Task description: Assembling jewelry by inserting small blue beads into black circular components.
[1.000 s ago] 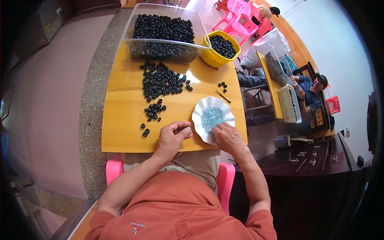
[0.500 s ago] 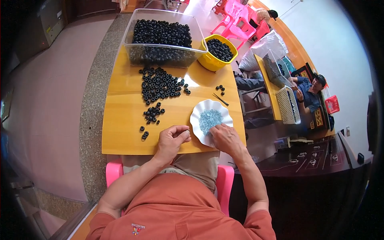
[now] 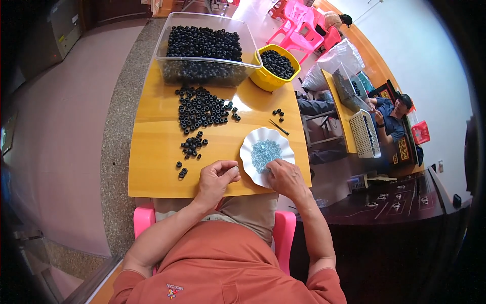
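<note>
A white dish with a scalloped rim (image 3: 246, 161) stands near the table's front right, full of small clear bluish beads (image 3: 266, 153). Over its near edge, my right hand (image 3: 285, 177) has its fingertips down among the beads, closed together; what they pinch is hidden. Left of the dish, my left hand (image 3: 216, 178) hovers at the table's front edge, thumb and forefinger pressed together. Whatever sits between them is too small to make out. Small black ring-shaped pieces lie beyond it, a little group (image 3: 192, 145) nearest and a wider spread (image 3: 201, 109) farther off.
A clear plastic bin of black pieces (image 3: 207, 69) and a yellow tub (image 3: 270, 81) stand at the table's far end. Dark tweezers (image 3: 279, 127) lie beyond the dish, near a few black pieces (image 3: 278, 112). To the right, another person (image 3: 392, 119) sits by a white basket (image 3: 363, 134).
My right fingers have shifted very slightly among the beads in the dish. The left hand stays almost where it was, still pinched.
</note>
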Demonstrator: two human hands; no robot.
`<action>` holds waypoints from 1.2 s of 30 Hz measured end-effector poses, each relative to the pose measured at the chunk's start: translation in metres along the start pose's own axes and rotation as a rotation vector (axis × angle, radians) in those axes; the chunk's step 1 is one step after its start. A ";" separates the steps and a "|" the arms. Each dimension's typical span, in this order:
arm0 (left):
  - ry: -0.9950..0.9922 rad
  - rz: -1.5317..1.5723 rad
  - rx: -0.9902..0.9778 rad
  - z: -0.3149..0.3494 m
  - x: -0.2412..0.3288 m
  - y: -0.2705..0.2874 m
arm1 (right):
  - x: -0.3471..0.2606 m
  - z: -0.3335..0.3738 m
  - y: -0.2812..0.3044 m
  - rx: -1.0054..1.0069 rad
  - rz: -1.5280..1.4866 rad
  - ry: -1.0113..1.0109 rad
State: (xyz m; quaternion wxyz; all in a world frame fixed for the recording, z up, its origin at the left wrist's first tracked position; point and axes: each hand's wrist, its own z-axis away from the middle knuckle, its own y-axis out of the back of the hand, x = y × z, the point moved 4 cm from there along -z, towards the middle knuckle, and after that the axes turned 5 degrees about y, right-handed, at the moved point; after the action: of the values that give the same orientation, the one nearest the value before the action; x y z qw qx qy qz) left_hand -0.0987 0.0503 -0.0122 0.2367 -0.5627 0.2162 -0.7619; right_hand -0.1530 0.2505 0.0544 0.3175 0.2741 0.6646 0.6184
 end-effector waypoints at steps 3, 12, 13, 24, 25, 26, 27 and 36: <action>-0.001 -0.005 0.001 0.000 -0.001 0.000 | 0.000 0.002 0.003 0.039 -0.020 -0.010; 0.007 -0.014 0.002 0.001 0.000 -0.001 | -0.009 0.001 0.008 0.058 -0.056 0.046; 0.006 -0.014 0.001 0.001 0.000 -0.002 | -0.008 0.000 0.005 0.031 -0.027 0.044; 0.011 0.006 -0.005 0.002 0.002 -0.001 | -0.007 -0.003 -0.002 0.018 -0.013 0.083; 0.010 0.006 -0.005 0.002 0.002 -0.001 | -0.008 -0.004 -0.001 0.029 -0.023 0.084; 0.006 0.009 -0.007 0.002 0.002 -0.001 | -0.008 -0.004 -0.001 0.029 -0.023 0.084; 0.002 0.012 -0.010 0.002 0.001 -0.001 | -0.008 -0.004 0.000 0.039 -0.044 0.077; 0.008 0.044 -0.043 0.003 0.000 -0.003 | 0.001 0.001 0.005 0.264 -0.184 0.089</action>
State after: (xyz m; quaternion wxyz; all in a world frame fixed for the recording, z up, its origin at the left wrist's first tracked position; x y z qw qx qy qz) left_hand -0.0967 0.0529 -0.0093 0.2405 -0.5599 0.2457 -0.7539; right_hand -0.1525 0.2522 0.0594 0.3042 0.2236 0.7759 0.5055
